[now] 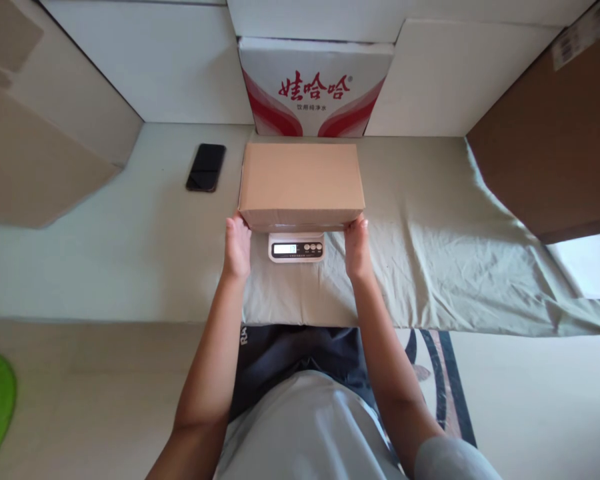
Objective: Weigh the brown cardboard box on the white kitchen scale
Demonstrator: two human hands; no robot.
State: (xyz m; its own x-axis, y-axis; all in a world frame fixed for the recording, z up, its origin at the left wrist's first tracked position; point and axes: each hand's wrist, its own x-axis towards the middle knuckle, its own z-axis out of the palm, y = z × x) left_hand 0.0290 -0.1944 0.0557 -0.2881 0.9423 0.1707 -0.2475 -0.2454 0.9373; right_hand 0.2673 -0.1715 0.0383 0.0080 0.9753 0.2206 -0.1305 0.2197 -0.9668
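Observation:
A plain brown cardboard box (301, 177) is over a small white digital kitchen scale (296, 247), hiding the scale's platform. Only the scale's front shows, with a lit display and a row of buttons. At the box's near left corner, my left hand (237, 247) grips the side, its fingers partly hidden under or behind the cardboard. My right hand (357, 247) has hold of the near right corner in the same way. Whether the box rests on the platform or is held just above it, I cannot tell.
A black phone (207, 167) lies left of the box on the pale green cloth (430, 253). Behind stands a white and red carton (316, 87). Large cardboard boxes flank the surface at left (45, 133) and right (550, 147). The cloth is wrinkled on the right.

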